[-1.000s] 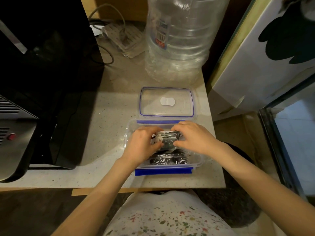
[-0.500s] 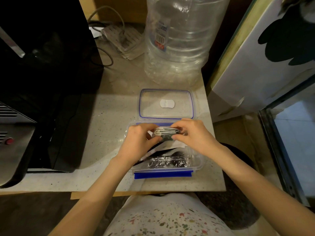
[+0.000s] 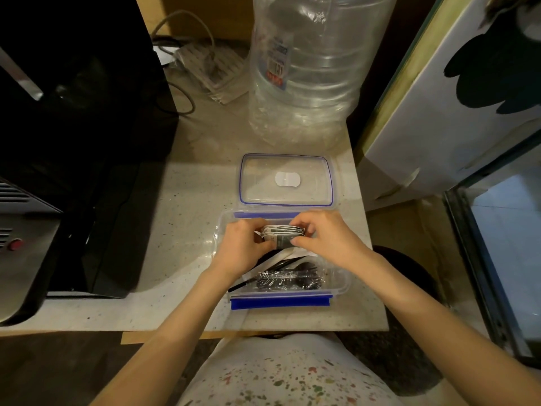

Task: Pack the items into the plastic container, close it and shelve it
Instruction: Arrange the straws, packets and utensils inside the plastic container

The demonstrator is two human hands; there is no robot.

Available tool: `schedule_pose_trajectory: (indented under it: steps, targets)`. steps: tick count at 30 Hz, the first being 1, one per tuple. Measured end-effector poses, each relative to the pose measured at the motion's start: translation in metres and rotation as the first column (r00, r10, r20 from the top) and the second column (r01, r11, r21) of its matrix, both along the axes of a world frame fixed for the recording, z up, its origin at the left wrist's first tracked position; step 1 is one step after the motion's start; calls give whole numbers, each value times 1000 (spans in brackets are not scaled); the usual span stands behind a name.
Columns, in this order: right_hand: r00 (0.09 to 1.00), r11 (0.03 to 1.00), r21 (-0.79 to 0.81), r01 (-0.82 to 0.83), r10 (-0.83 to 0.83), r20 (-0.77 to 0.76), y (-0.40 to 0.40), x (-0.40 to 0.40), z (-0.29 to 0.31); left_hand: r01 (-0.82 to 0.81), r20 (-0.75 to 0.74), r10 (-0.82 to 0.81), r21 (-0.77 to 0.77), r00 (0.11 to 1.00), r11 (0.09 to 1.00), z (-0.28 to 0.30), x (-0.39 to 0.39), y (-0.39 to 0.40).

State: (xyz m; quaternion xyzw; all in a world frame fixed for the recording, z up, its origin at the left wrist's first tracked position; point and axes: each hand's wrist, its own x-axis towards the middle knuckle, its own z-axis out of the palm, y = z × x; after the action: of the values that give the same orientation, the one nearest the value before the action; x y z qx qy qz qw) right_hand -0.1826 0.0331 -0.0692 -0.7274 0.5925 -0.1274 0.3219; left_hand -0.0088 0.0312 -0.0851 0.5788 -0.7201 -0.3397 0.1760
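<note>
A clear plastic container (image 3: 341,284) with blue clips stands open near the counter's front edge. Its clear lid (image 3: 286,180), rimmed in blue, lies flat just behind it. Both hands hold a small stack of sachets (image 3: 282,237) over the container's far half: my left hand (image 3: 244,247) pinches its left end, my right hand (image 3: 325,240) its right end. Wrapped black plastic cutlery (image 3: 288,278) and a white paper piece lie in the container's near half. The container's far wall is partly hidden by my hands.
A large clear water jug (image 3: 307,71) stands behind the lid. A black appliance (image 3: 76,142) fills the counter's left side, with a power strip and cables (image 3: 205,65) at the back. A white panel (image 3: 456,106) and a glass-fronted cabinet (image 3: 497,253) are on the right.
Both hands have carried the stack of sachets from the container's middle toward its far edge. The cutlery in the near half is now uncovered.
</note>
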Motion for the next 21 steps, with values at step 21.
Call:
schedule_pose_trajectory:
  steps: [21]
  targets:
    - [998,904,426,42,-54,14,-19,-27,33,-5,15,3,126,1000,992,14,-1,5]
